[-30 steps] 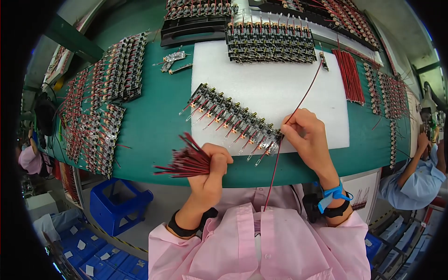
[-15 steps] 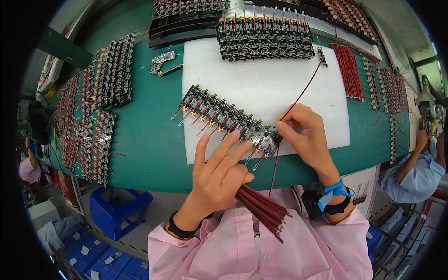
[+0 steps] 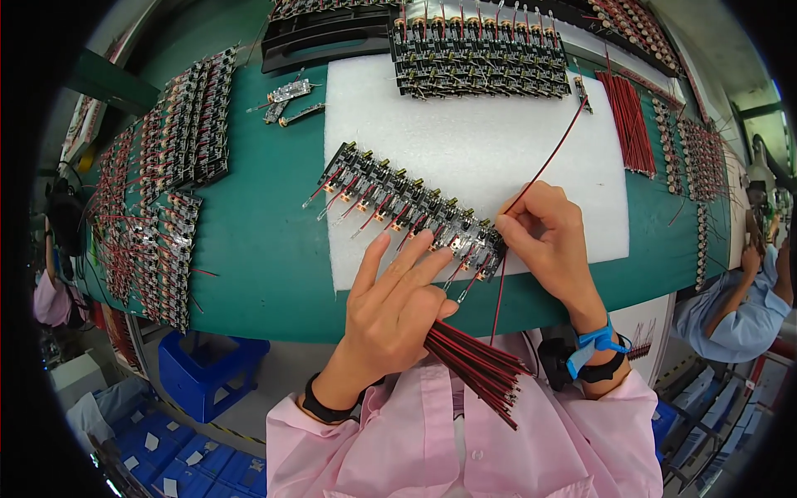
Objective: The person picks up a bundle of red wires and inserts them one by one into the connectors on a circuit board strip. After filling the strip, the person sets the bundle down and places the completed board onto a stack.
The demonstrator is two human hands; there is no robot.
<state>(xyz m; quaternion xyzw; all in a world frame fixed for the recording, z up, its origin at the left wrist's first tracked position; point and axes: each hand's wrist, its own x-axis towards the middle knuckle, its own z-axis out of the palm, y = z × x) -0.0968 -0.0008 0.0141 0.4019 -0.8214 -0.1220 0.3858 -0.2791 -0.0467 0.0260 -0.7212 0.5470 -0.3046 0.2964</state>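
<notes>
A strip of small joined circuit boards (image 3: 390, 189) lies slantwise across the white foam sheet, with short red wires and clear tips along its near side. My left hand (image 3: 386, 315) rests its outstretched fingers on the near edge of that strip. Tucked under its thumb is a bundle of red and black wires (image 3: 477, 369), fanning out toward my shirt. At the strip's right end my right hand (image 3: 550, 236) pinches one long red and black wire (image 3: 554, 149). One part of this wire rises to the upper right; another hangs down past the strip. The exact contact at the fingertips is hidden.
The white foam sheet (image 3: 365, 100) lies on a green mat (image 3: 257, 274). Stacked board panels (image 3: 477, 58) stand at its far edge; more panels (image 3: 187, 124) cover the left side. Red wires (image 3: 627, 124) lie at right. Another person (image 3: 722, 307) sits far right.
The right hand, still pinching the wire, and the right end of the strip appear slightly farther right. The left hand keeps its bundle and stays against the strip. The whole view has shifted a little.
</notes>
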